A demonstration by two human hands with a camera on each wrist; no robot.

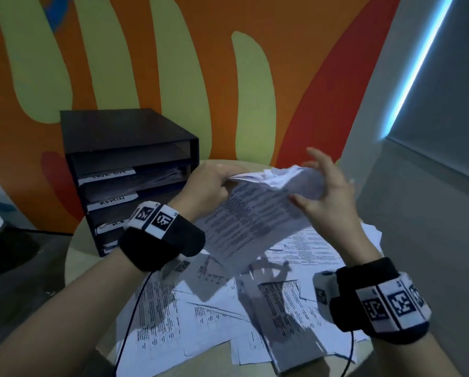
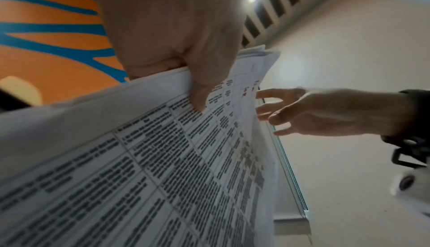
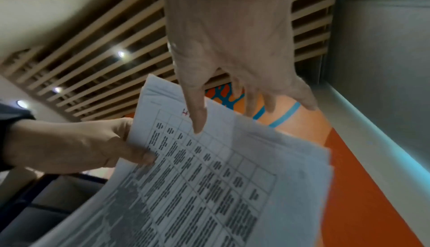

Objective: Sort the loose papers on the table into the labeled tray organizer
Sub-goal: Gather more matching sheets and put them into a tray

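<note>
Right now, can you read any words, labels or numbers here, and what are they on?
"ADMIN": handwritten label on a middle shelf of the black tray organizer.
Other tray labels: too blurred to read.
Held stack of papers, printed table and red marks: blurred.
Loose papers on the table: too small.
Wristbands: square code patterns only.

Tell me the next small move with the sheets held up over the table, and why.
Probably close the right hand on the free edge of the stack of printed sheets. The left hand already pinches the other edge, while the right fingers are spread, only the thumb touching. A two-handed hold would steady it for reading before picking a tray in the organizer.
</note>
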